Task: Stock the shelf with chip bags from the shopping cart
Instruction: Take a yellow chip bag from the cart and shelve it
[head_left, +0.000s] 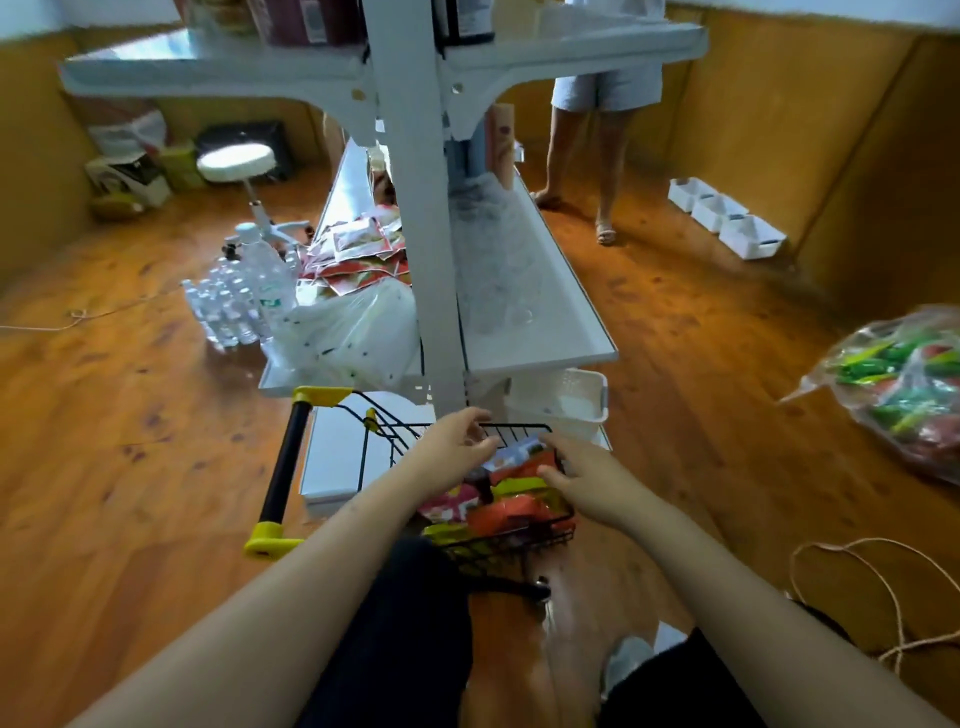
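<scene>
Both bare hands reach into the small black wire shopping cart (511, 540) with yellow-capped handle, standing against the white metal shelf unit (524, 291). The left hand (451, 447) and right hand (589, 486) have loosely spread grips touching the colourful foil chip bags (511, 506) piled inside; whether either grip has closed on a bag, I cannot tell.

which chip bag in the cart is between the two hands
The white and blue chip bag at the cart's far end, lying between the left hand and right hand; the orange, yellow and pink bags lie nearer the person.
</scene>
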